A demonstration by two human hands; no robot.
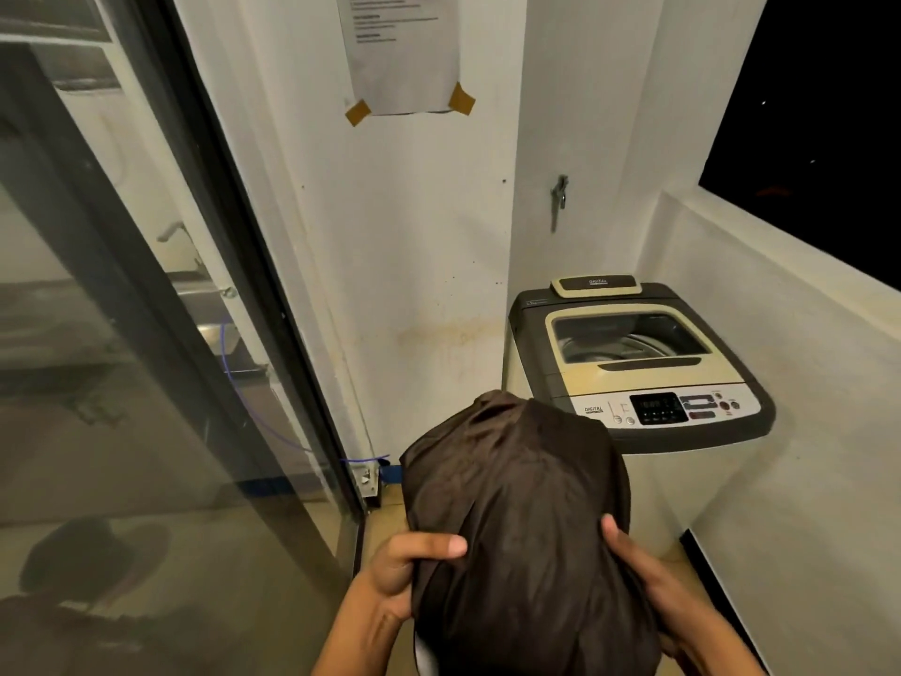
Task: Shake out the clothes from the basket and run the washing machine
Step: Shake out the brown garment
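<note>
So, held up a dark brown cloth [517, 519] right in front, bunched and puffed out. Left hand [404, 563] pinched its left edge, thumb curled over the fabric. Right hand [648, 573] gripped the right edge, thumb pressed on top. Beyond that, a top-load washer [638, 368] in the corner, lid shut, drum visible through the lid window. Glass door [146, 309] along the left. Further up, a taped paper [404, 51] on the wall, tap [559, 197] above the washer.
</note>
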